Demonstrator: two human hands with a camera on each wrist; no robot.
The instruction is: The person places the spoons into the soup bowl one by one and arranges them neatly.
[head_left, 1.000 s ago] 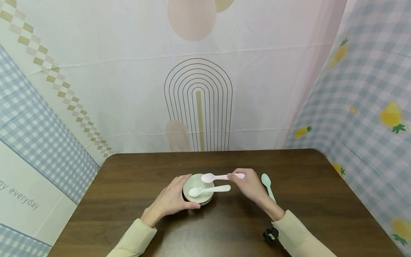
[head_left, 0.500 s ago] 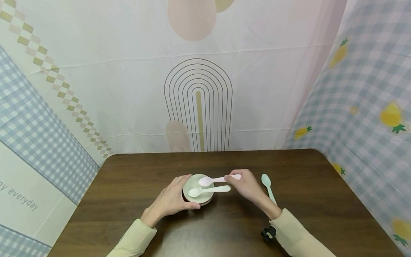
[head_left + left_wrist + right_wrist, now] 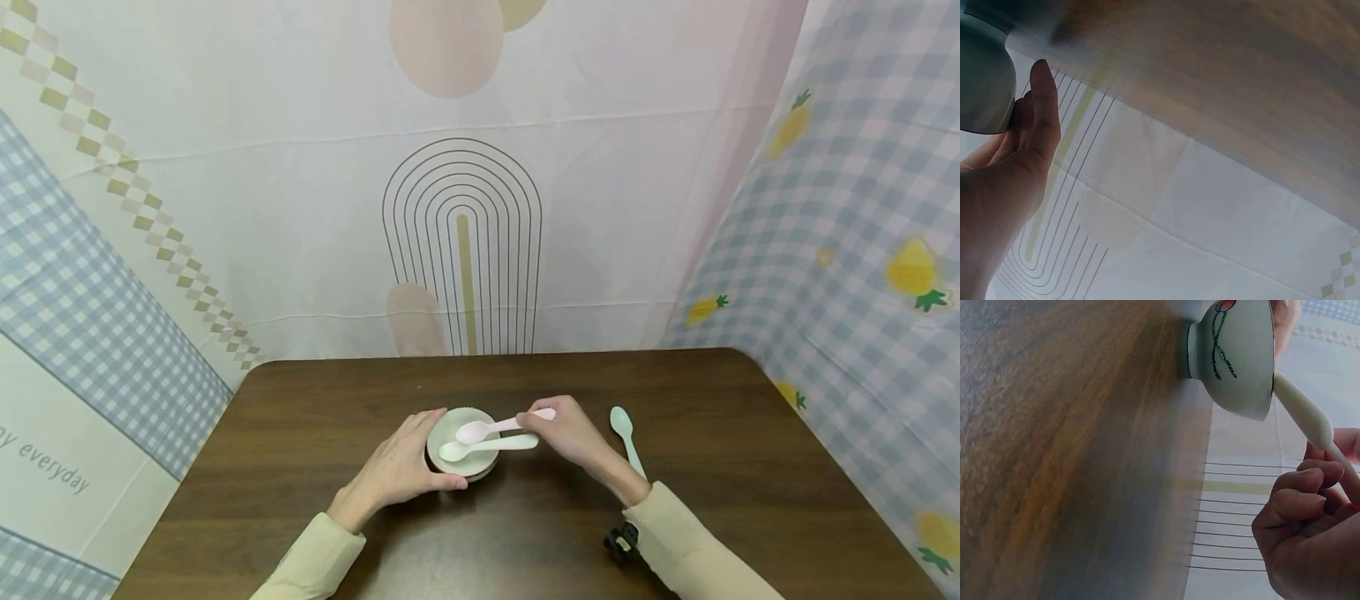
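Hands at pale bowl — right hand pinching pink spoon

Dark wooden desk; at its middle, a pale bowl; well to the right, a mint spoon lying flat.
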